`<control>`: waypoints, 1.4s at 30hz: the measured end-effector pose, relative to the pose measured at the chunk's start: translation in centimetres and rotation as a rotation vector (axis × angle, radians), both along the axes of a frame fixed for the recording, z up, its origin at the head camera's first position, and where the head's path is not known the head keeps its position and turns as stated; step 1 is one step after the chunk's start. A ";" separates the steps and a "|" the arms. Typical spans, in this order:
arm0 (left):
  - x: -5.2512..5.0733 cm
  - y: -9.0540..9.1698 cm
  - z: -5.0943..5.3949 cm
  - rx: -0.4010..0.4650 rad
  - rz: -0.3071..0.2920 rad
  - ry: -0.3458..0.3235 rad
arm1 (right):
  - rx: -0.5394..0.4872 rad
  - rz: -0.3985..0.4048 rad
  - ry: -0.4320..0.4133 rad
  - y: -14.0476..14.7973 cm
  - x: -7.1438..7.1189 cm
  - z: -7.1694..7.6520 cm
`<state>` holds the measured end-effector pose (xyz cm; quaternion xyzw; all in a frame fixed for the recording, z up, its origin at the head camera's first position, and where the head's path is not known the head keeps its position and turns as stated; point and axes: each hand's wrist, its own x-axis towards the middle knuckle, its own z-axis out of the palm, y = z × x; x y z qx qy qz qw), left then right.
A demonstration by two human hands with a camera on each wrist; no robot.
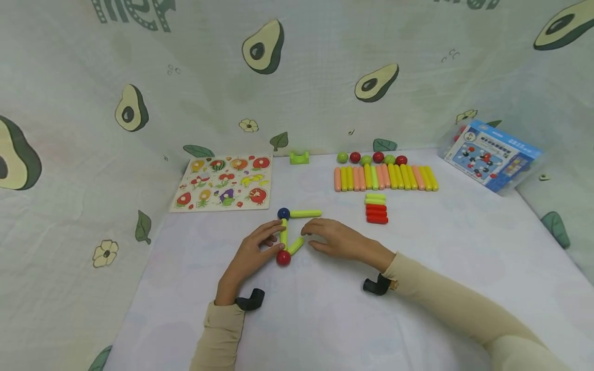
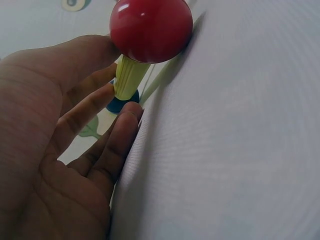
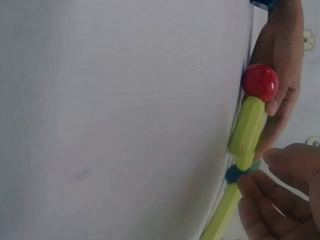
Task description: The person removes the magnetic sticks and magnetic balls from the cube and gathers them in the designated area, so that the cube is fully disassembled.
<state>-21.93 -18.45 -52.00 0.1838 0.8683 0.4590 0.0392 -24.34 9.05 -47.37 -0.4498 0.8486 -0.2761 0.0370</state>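
Note:
A stick model lies on the table: a blue ball point(image 1: 283, 213), a red ball point(image 1: 283, 258), a yellow-green rod point(image 1: 284, 235) joining them, another rod point(image 1: 306, 213) pointing right from the blue ball, and a short rod point(image 1: 296, 246) slanting from the red ball. My left hand point(image 1: 252, 252) spans the joining rod from the left, thumb against the red ball and fingertips by the rod, as the left wrist view shows. My right hand point(image 1: 341, 239) hovers right of the short rod's free end with loosely bent fingers and nothing visible in its grasp.
Orange and yellow rods point(image 1: 399, 178) line up at the back right, green and red balls point(image 1: 366, 159) behind them. Short red rods point(image 1: 376, 214) lie nearer. A fruit puzzle board point(image 1: 223, 201), a green plastic piece point(image 1: 299, 157) and a blue box point(image 1: 492, 154) stand around.

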 end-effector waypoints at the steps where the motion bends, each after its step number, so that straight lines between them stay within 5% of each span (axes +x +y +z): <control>1: 0.0 0.0 0.0 -0.001 -0.001 0.000 | 0.008 0.003 -0.021 -0.2 -0.1 -0.1; 5: 0.0 0.0 0.1 -0.002 -0.005 0.000 | 0.087 0.027 -0.076 -0.9 -0.4 -0.6; 9: 0.1 0.0 0.3 -0.002 -0.011 0.009 | 0.109 0.068 -0.030 -1.3 -0.6 -1.0; 16: 0.1 -0.1 0.5 -0.013 -0.010 -0.004 | -0.040 0.165 0.153 -1.1 -0.1 -0.6; 21: 0.1 -0.3 0.6 -0.018 0.010 -0.007 | -0.007 0.201 0.332 -0.7 0.5 -0.3; 36: 0.2 0.0 0.5 -0.032 0.007 -0.021 | 0.061 -0.187 0.311 8.4 1.8 -0.5; 42: 0.1 0.0 0.2 -0.032 0.003 -0.020 | 0.099 -0.285 0.333 11.3 1.8 -0.5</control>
